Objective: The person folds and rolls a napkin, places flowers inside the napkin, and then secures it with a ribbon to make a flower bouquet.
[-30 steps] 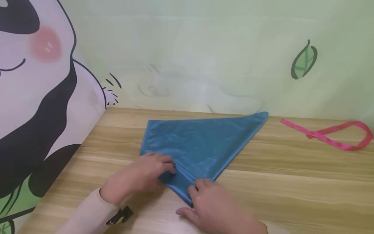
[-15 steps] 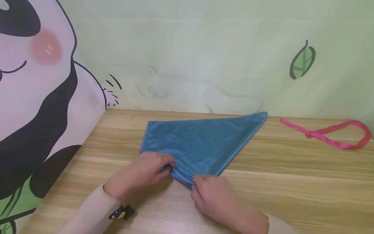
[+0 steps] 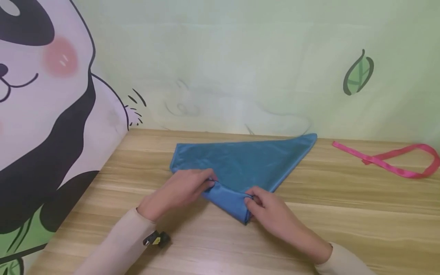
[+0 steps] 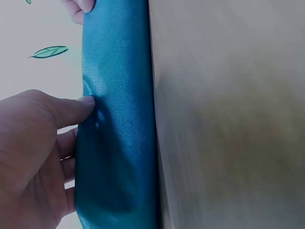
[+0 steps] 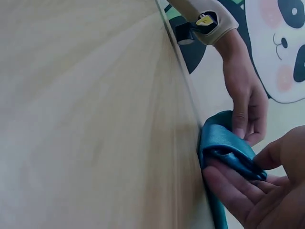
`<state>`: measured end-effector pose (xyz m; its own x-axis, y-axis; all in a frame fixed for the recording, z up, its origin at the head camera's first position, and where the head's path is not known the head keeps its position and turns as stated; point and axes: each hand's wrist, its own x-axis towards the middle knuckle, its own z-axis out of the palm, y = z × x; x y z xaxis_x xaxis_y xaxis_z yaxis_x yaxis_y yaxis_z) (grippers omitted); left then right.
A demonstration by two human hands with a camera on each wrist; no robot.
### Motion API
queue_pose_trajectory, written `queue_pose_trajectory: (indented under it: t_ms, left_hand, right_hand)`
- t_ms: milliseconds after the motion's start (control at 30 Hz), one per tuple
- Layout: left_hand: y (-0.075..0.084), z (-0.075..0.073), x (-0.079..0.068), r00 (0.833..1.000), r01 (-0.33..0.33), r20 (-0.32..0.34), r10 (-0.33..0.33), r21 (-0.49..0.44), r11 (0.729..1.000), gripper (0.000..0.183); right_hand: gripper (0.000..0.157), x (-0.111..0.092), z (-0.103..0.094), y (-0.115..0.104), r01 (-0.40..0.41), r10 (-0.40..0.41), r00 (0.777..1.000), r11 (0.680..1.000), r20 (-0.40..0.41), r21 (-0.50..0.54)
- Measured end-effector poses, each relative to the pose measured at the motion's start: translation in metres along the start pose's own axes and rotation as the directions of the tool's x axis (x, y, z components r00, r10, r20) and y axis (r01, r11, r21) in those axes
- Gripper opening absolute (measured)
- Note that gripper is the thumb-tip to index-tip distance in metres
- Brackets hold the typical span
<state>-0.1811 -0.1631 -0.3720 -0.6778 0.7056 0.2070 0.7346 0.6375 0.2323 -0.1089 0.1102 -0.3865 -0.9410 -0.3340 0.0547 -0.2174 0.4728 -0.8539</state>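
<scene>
Blue cloth (image 3: 237, 164) is lying on the table (image 3: 347, 225), fingers of left hand (image 3: 182, 188) and right hand (image 3: 273, 212) pinching its folded near edge, ribbon (image 3: 374, 159) resting to its right.

Light wood-grain tabletop, pale brown with streaks running side to side (image 3: 343, 225). On it, mid-span, a shiny blue fabric cloth (image 3: 237, 156), folded over in a band along its near side, tapering to a point at far right. Farther right, well apart, a narrow bright-pink satiny ribbon (image 3: 392, 169), crossed over itself in a loop
</scene>
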Motion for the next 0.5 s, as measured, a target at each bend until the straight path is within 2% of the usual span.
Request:
queue_pose_trajectory:
  t_ms: [100, 167, 200, 300, 367, 433, 500]
  left_hand:
    - [-0.002, 0.002, 0.008, 1.0, 0.004, 0.011, -0.005, 0.013, 1.0, 0.013]
    - [-0.003, 0.003, 0.012, 1.0, 0.002, 0.018, -0.002, 0.028, 1.0, 0.013]
    - [-0.002, 0.003, 0.015, 1.0, -0.006, 0.017, 0.005, 0.037, 0.999, 0.014]
    - [-0.002, 0.004, 0.022, 1.0, -0.013, 0.026, 0.012, 0.046, 0.999, 0.014]
    - [-0.002, 0.006, 0.027, 0.999, -0.02, 0.034, 0.019, 0.043, 0.999, 0.014]
    - [-0.003, 0.01, 0.03, 0.999, -0.035, 0.036, 0.033, 0.042, 0.999, 0.014]
    - [-0.005, 0.012, 0.032, 0.998, -0.062, 0.024, 0.061, 0.05, 0.997, 0.015]
  right_hand:
    - [0.025, 0.002, -0.001, 0.0, -0.039, 0.038, 0.999, 0.999, -0.033, -0.018]
    - [0.027, 0.002, -0.002, -0.001, -0.023, 0.016, 0.998, 0.992, -0.059, -0.123]
    - [0.027, 0.003, -0.003, -0.001, -0.009, -0.008, 0.997, 0.978, -0.077, -0.209]
    - [0.033, 0.003, -0.005, -0.001, 0.072, -0.131, 0.986, 0.896, -0.107, -0.437]
    - [0.038, 0.004, -0.005, 0.0, 0.13, -0.216, 0.971, 0.837, -0.104, -0.531]
    - [0.038, 0.005, -0.005, 0.002, 0.205, -0.296, 0.953, 0.791, -0.067, -0.576]
    - [0.033, 0.005, -0.004, 0.004, 0.289, -0.358, 0.934, 0.763, -0.004, -0.579]
